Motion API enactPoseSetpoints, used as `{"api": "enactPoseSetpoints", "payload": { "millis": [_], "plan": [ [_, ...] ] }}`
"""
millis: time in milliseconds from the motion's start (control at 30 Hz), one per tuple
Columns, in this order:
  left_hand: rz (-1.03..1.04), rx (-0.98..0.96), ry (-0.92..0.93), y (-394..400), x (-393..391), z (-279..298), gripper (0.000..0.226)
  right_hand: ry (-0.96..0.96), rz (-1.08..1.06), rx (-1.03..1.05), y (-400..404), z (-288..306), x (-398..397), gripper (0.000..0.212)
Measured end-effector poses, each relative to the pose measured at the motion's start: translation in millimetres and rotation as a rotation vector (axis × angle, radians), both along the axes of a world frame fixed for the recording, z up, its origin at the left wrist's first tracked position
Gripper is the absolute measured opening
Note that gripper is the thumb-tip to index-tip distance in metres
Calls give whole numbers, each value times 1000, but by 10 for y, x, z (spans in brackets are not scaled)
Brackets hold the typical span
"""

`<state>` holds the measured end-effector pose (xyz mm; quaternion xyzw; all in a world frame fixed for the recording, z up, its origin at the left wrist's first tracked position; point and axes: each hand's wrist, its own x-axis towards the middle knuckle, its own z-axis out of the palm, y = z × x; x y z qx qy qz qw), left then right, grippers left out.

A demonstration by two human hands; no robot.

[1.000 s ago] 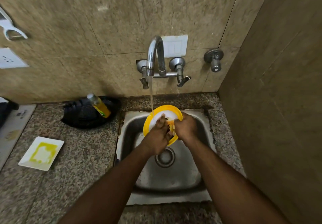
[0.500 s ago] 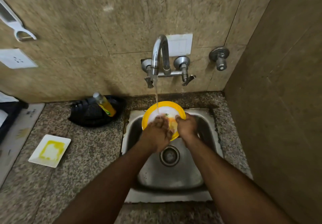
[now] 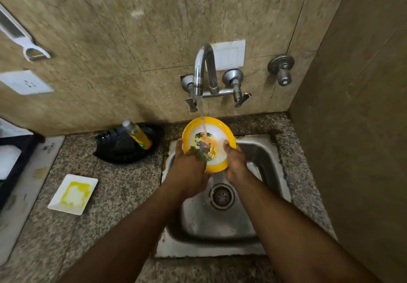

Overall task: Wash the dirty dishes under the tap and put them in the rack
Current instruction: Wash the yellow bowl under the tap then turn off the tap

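In the middle of the frame, the left hand [image 3: 189,168] and right hand [image 3: 235,163] each grip one side of the yellow plate [image 3: 218,143] over the sink [image 3: 262,157]. Water from the tap [image 3: 203,71] hits its picture. It is best to tilt the plate slowly so water runs everywhere.

No lettering can be read; small dark marks on the pale flat board [image 3: 47,148] at the counter's left edge may be print, too blurred.
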<state>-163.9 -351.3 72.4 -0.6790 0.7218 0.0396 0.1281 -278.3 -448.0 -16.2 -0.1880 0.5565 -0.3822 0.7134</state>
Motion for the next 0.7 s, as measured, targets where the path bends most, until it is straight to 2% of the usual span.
{"api": "enactPoseSetpoints", "payload": {
  "millis": [100,167,300,400,533,600,700],
  "plan": [
    [-115,-53,-5,-35,168,16,40,-99,59,109,84,-23,40,30],
    [-120,-73,6,-56,262,4,34,-116,113,134,124,-14,48,28],
    [-79,-85,80,-88,361,-78,37,-11,282,136,109,62,-46,38],
    [87,-64,247,-98,423,-251,49,177,338,59,11,231,-143,36],
    [224,-126,552,-63,357,-455,40,345,309,-96,-99,571,-235,17],
    [244,-144,684,-63,265,-473,39,436,322,-201,-141,693,-236,15],
    [383,-134,953,-116,176,-509,54,610,339,-434,-164,747,-232,9]
  ]
}}
